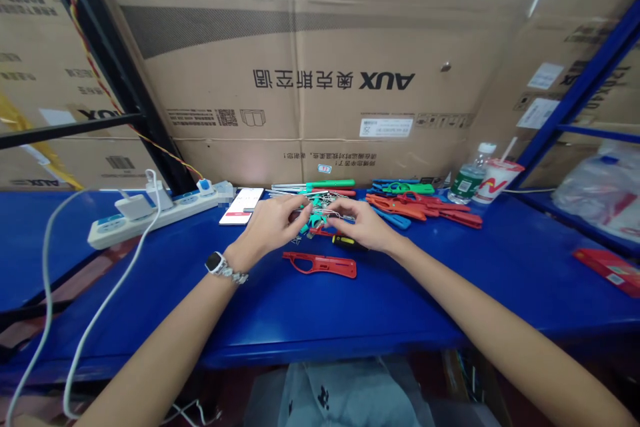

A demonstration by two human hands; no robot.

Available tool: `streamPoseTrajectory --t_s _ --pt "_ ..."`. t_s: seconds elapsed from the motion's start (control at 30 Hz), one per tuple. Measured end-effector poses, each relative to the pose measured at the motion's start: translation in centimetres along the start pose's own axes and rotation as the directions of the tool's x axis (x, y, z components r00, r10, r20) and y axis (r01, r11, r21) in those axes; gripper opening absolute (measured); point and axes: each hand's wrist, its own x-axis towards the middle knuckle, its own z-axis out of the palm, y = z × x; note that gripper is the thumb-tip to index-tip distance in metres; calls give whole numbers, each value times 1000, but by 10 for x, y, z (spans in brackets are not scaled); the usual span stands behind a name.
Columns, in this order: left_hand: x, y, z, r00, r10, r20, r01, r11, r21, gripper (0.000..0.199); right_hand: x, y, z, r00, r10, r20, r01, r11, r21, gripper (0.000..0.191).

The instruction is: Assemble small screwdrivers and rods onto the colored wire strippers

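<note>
My left hand (pixel 276 219), with a watch (pixel 226 267) on its wrist, is over the left side of a pile of small metal and green plastic parts (pixel 320 217). Its thumb and fingers curl together at the tips, and what they hold is too small to make out. From the other side my right hand (pixel 367 225) reaches into the same pile. Its fingers are pinched by some thin whitish wires, but I cannot tell what is in them. Below the hands lies a red lighter-shaped plastic shell half (pixel 325 265). A yellow-and-black handle (pixel 344 240) shows beside my right hand.
Green and red long-tipped sticks (pixel 330 183) lie behind the pile. Orange, red, blue and green shells (pixel 407 205) are heaped at right, near a bottle (pixel 467 177) and paper cup (pixel 497 181). A phone (pixel 243 205) and power strip (pixel 165 212) lie left; cardboard (pixel 330 27) stands behind.
</note>
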Motion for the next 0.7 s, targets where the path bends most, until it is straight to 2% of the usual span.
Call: streamPoseTrajectory --t_s 0.1,0.2,0.4,0.6,0.7 --pt "-4 1 -4 999 2 -48 -3 1000 -27 36 1 -7 -2 999 -11 -51 9 1000 -24 13" --pt "-10 1 -9 997 59 -57 -61 998 -21 36 -2 -13 -5 1000 -11 -4 11 998 -55 16" --pt "-32 -2 -6 969 236 75 -232 971 -53 28 -18 -5 0 990 -47 136 76 974 -213 23" --pt "-40 -9 1 966 228 121 -201 959 -199 22 -24 4 1 982 -25 187 73 964 -255 36" --pt "-41 -12 3 977 194 92 -167 955 -246 20 -24 7 -3 985 -25 171 76 951 -299 27"
